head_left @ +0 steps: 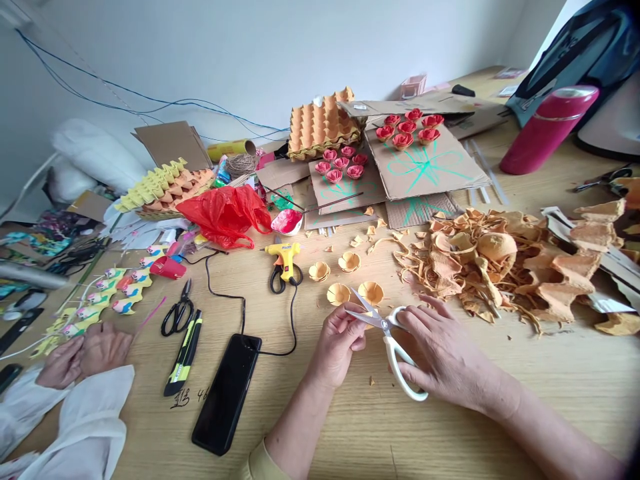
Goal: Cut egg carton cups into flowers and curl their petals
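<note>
White-handled scissors (384, 325) in right fingers (417, 321), red smears (286, 220) in the bowl (297, 227) beyond

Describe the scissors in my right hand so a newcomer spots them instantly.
On the wooden table, find the black phone. To its right, your right hand holds scissors, blades open. White handles distinguish them from the black-handled scissors beside the utility knife.

Piece (371, 326) in left hand (336, 345) mostly hidden; blue bag (575, 63) cut off by right edge.
</note>
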`<state>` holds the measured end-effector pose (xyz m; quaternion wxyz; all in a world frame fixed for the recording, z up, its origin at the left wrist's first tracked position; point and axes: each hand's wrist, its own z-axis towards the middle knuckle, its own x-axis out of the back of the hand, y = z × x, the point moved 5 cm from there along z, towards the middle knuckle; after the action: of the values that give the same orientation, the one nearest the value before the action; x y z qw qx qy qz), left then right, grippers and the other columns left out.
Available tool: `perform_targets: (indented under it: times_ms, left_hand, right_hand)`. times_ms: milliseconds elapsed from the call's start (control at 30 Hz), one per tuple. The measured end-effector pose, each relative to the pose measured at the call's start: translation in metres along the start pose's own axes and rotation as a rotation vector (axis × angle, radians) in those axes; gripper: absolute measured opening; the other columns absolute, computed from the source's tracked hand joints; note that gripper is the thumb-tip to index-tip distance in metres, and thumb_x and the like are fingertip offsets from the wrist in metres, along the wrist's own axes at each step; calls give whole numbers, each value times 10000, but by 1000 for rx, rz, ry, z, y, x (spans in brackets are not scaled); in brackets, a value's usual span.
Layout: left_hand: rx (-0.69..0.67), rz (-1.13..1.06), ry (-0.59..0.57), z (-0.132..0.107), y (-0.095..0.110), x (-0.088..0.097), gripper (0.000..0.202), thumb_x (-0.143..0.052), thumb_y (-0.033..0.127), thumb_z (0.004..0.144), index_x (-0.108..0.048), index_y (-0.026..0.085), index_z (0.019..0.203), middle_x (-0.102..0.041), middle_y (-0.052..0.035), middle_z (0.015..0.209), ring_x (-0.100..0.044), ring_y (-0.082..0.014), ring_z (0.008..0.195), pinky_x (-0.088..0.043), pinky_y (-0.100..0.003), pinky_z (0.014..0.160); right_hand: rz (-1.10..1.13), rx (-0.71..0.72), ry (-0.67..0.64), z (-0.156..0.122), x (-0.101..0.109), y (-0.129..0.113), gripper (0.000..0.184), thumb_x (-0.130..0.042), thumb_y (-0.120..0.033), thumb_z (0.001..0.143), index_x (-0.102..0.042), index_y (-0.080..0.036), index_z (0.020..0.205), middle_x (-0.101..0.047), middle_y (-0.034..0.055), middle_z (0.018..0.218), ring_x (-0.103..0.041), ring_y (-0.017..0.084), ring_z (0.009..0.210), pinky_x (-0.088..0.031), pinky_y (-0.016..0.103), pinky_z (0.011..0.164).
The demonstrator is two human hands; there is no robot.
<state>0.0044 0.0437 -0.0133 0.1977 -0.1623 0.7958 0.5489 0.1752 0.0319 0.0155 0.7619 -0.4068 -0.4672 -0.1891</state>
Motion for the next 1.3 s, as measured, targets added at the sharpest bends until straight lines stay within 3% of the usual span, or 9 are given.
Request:
perform_targets:
  times_ms: [267, 800, 1067, 1300]
  left_hand:
    - [78, -89, -49, -1, -8, 1, 305, -891, 307, 658, -673, 161, 812, -617, -3, 791, -390, -53, 600, -230, -178, 494]
    - [104, -129, -36, -2, -8, -1, 376, -927, 329, 587, -653, 158, 779, -538, 28, 663, -387, -61, 578, -216, -189, 482]
    - [14, -45, -41, 0, 2, -1, 353, -909, 359, 615, -655, 143, 731, -605, 2, 732, -353, -45, 549, -217, -208, 483]
    - [-76, 67, -62, 2, 8, 3, 334, -882, 392, 653, -676, 141, 735, -599, 10, 716, -362, -44, 537, -235, -216, 487]
  right_hand:
    - [9, 32, -29, -1, -2, -1, 304, -578, -498, 885, -441, -237, 960, -597, 36, 885, -587, 238, 809, -328, 532, 1027]
    - [174, 107, -29, -3, -1, -3, 247, -539, -434, 937, -393, -236, 920, -550, 20, 853, -549, 214, 794, -313, 560, 1060]
    - [215, 116, -54, -3, 1, -4, 180, -523, -374, 970, -411, -240, 924, -577, 3, 851, -568, 192, 767, -316, 520, 1053]
    - [122, 80, -36, -1, 4, -1, 258, -560, -448, 929, -445, -223, 981, -573, 36, 904, -561, 225, 817, -323, 534, 1013]
